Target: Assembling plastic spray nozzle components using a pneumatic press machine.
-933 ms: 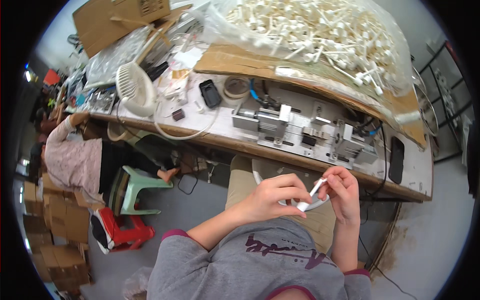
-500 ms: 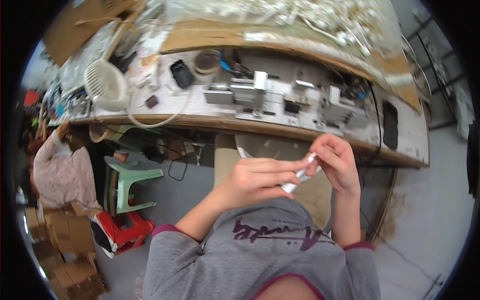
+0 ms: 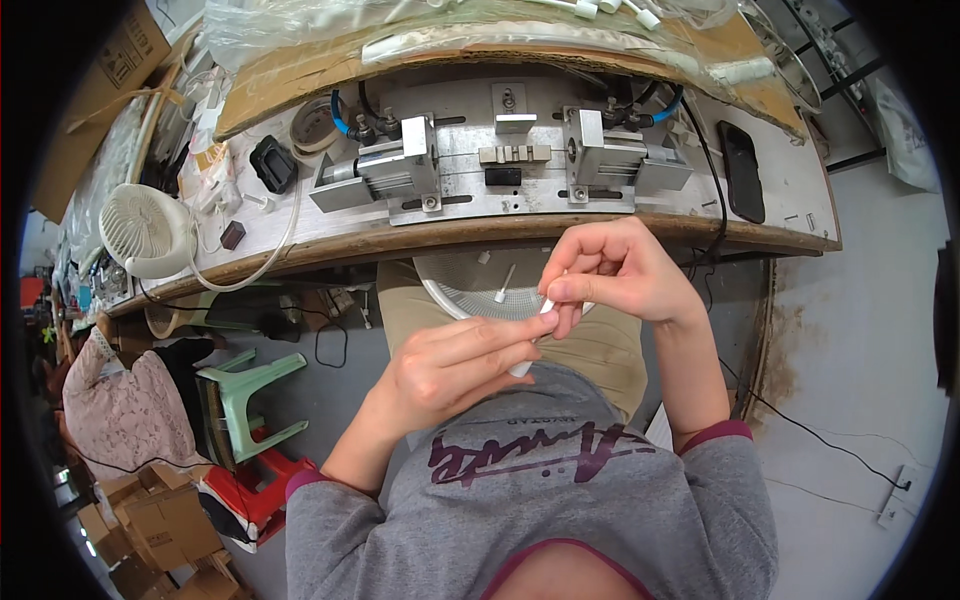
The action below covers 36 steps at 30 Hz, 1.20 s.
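Above my lap, both hands are closed on a slim white plastic piece point(image 3: 521, 368). My left hand point(image 3: 450, 365) has its fingers stretched along the piece, whose lower end shows beneath them. Thumb and fingertips of my right hand point(image 3: 620, 275) pinch the upper end. Fingers cover most of its middle. Under the hands, a pale mesh basket point(image 3: 440, 280) rests on my lap. Inside it lies a small white rod with a wider end point(image 3: 500, 297). Beyond, on the bench, stands a metal fixture point(image 3: 465, 205) with a clamp block on either side.
A black phone point(image 3: 741, 170) lies at the bench's right. Left stand a white fan point(image 3: 145, 228) and a black tray point(image 3: 273, 164). Cardboard point(image 3: 290, 95) with plastic bags spans the back. A person in pink point(image 3: 130, 405) sits left, near a green stool point(image 3: 240, 395) and boxes point(image 3: 165, 520).
My view has shifted, and the bench now sits further left and higher in the picture. Both hands still hold the white piece, and more of the basket shows beneath them.
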Tool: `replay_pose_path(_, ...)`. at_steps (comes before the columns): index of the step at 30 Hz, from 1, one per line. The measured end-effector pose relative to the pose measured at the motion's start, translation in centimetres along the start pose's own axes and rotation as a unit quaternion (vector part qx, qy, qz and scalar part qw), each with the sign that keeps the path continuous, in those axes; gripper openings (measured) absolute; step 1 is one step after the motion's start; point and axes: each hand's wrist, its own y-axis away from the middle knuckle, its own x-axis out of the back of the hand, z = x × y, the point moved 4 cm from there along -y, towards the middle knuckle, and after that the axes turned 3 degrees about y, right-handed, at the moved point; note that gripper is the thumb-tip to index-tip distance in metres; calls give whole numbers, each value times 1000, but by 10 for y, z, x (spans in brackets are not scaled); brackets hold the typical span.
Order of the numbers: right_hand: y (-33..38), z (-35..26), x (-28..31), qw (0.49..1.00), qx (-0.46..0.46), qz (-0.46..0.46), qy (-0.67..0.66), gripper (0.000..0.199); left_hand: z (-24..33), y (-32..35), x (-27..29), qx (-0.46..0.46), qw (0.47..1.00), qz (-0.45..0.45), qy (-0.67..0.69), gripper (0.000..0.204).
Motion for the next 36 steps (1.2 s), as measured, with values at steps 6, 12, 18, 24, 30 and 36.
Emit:
replay_pose_path(6,0,33,-4,969,52,189,-147,28,-23,-3,5,44,991,98,-78,35)
replay_pose_path(12,11,178,-2,820,81,225,520,39,-60,-23,-8,53,962,128,-234,34)
replay_pose_path(18,12,262,-19,829,-41,37,557,32,-94,-40,-19,50,932,93,-348,29)
replay_pose_path(24,17,251,-14,855,-26,15,517,22,-96,-53,-13,61,923,72,-374,30)
replay_pose_path(30,22,240,-18,842,-29,-16,539,30,-93,-61,-9,78,922,54,-375,31)
replay_pose_path(36,7,123,-26,879,115,42,461,24,-91,-61,-9,83,919,55,-382,29)
